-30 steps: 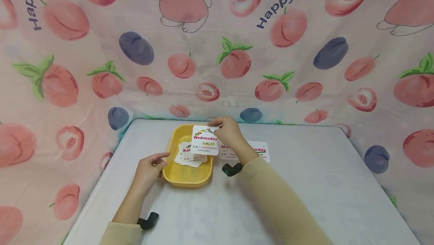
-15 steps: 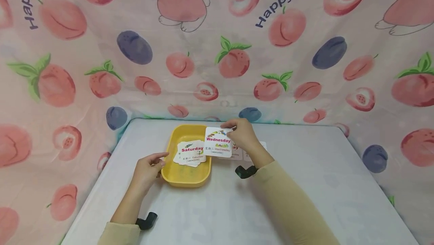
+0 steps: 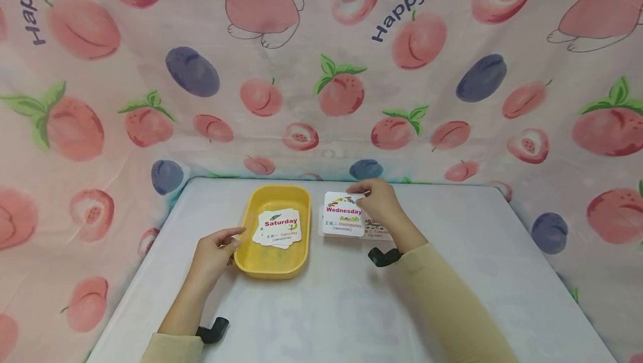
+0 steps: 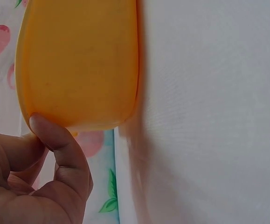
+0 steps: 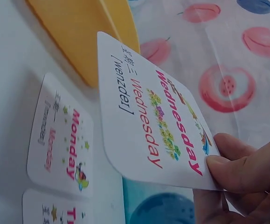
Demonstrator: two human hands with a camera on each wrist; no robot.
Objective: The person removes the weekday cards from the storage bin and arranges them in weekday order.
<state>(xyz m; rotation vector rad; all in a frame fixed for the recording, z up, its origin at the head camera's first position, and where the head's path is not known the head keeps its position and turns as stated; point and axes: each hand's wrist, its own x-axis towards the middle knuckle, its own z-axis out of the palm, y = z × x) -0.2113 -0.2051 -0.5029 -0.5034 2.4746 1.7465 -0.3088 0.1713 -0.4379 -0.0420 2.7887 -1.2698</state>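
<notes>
My right hand (image 3: 383,202) pinches a white Wednesday flashcard (image 3: 341,223) by its upper right corner, thumb on the printed face. The card is tilted above the table, just right of the yellow plastic tray (image 3: 271,271). In the right wrist view a Monday card (image 5: 60,135) lies flat below it, with part of a Tuesday card (image 5: 51,207) alongside. From the head, the held card and my hand cover much of both. My left hand (image 3: 211,254) grips the tray's left rim between thumb and fingers. Inside the tray a Saturday card (image 3: 280,228) tops a small, loose pile.
A white-covered table (image 3: 331,313) lies under everything. Behind it and at its sides hangs a pink fruit-print cloth (image 3: 301,106). A black wrist mount (image 3: 384,257) sits at my right wrist, another black mount (image 3: 214,330) at my left.
My right hand has carried the Wednesday card rightward, from over the tray to over the Monday card. The Saturday card is now uncovered. My left hand stays at the tray's rim.
</notes>
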